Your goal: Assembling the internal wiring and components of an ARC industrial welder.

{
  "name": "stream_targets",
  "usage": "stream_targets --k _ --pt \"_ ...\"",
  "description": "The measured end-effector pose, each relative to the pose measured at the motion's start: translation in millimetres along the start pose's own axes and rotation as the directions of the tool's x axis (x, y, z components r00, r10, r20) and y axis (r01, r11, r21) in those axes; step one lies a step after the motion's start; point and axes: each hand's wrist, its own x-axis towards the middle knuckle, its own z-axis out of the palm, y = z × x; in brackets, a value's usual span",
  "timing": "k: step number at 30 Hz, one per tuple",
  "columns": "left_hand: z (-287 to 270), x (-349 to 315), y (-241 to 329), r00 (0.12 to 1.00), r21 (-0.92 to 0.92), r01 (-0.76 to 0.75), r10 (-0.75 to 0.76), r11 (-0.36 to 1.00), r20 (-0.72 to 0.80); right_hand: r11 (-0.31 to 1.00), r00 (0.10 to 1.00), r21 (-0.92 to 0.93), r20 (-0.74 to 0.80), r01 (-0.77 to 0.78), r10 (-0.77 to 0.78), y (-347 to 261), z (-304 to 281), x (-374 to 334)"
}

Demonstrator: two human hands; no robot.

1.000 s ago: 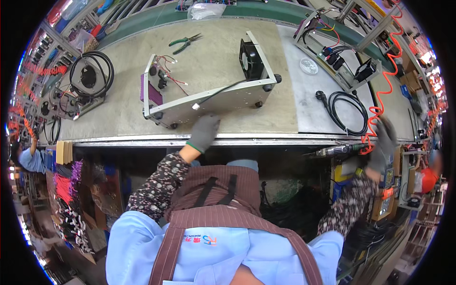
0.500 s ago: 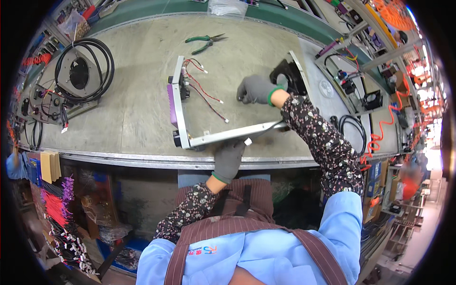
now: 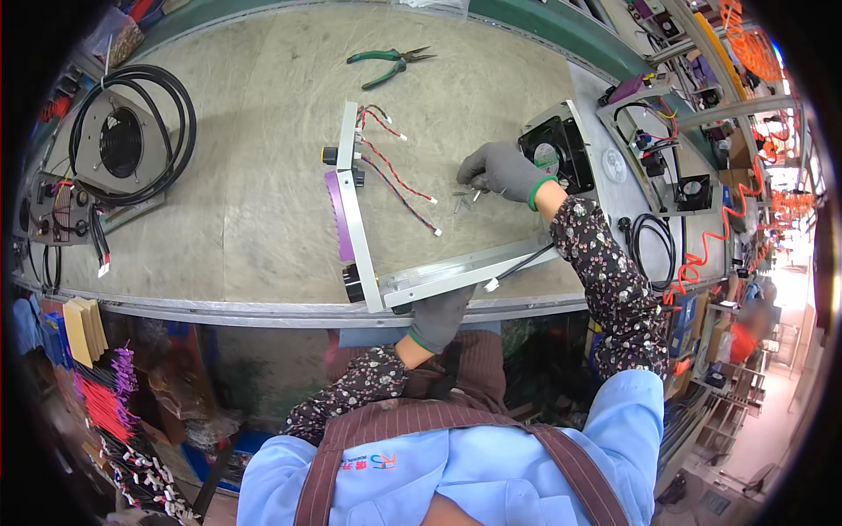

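Observation:
A U-shaped light-grey metal chassis (image 3: pixel 478 270) lies at the table's near edge. Its left side panel (image 3: pixel 351 188) carries a purple strip (image 3: pixel 340 215), black knobs and twisted red and dark wires (image 3: pixel 399 175) with white connectors. A black fan (image 3: pixel 553 156) sits at its right side. My left hand (image 3: pixel 441 317), gloved in grey, is closed on the chassis's near side from below, with its fingertips hidden. Inside the chassis, my gloved right hand (image 3: pixel 506 172) has its fingers drawn together near the tabletop, by small loose metal pieces (image 3: pixel 462 203). What it pinches is unclear.
Green-handled pliers (image 3: pixel 390 66) lie beyond the chassis. At left stands another fan unit (image 3: pixel 121 145) with a coiled black cable (image 3: pixel 189 131). At right are a similar assembly (image 3: pixel 645 131) and a black cable coil (image 3: pixel 653 250). An orange coiled hose (image 3: pixel 706 250) hangs at the right.
The chassis has shifted toward me and turned slightly, my left hand still under it. My right hand has moved a little right, and small metal pieces now show beside its fingers.

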Motion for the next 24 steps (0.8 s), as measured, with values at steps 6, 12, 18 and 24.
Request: stream_targets --k 6,12,18,24 --pt "4.5 5.7 -0.1 0.997 0.071 -0.031 0.036 0.997 -0.071 0.994 0.989 0.041 -0.102 -0.103 0.107 2.1 -7.3 -1.1" --pt "1.4 10.0 -3.7 1.000 -0.077 0.012 -0.012 0.997 -0.003 0.968 0.935 -0.062 -0.281 -0.241 0.215 -8.4 -23.3 -19.3" --pt "-1.4 7.2 -5.6 0.972 -0.363 0.043 -0.123 0.931 -0.201 0.903 0.637 0.397 -0.742 0.164 0.211 -42.2 -47.2 -136.6" --pt "-3.1 -0.3 -8.2 0.874 -0.658 0.303 -0.476 0.690 -0.096 0.728 0.347 0.620 -0.778 0.293 0.523 -7.9 27.2 -296.9"
